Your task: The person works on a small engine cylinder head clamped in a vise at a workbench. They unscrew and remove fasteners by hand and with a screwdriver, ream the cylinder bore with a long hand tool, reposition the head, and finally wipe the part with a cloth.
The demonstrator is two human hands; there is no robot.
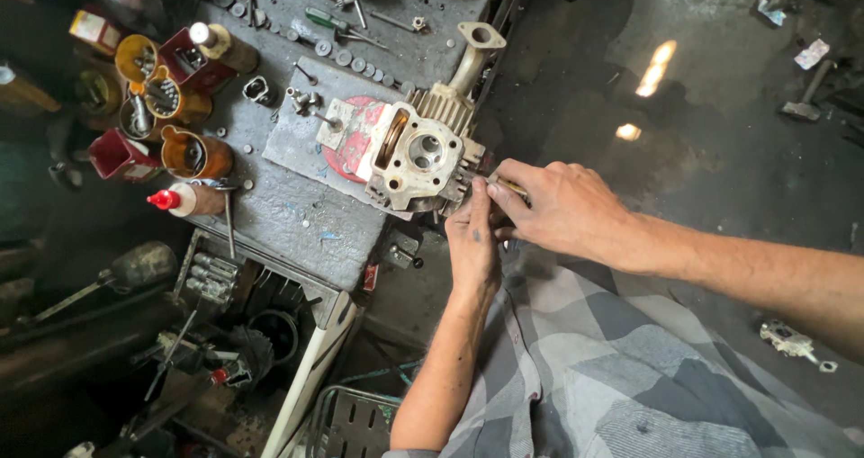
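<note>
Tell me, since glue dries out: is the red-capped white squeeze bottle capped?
Capped: the red-capped white squeeze bottle lies on its side with its red nozzle cap on.

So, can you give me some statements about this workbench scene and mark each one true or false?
1. Both hands meet at the right edge of the cylinder head. True.
2. The cylinder head lies on the floor. False: it sits on the grey bench.
3. A red-capped bottle lies left of the head. True.
4. The right hand holds a hammer. False: a hammer lies far away on the floor; the hand pinches a small tool.
</note>
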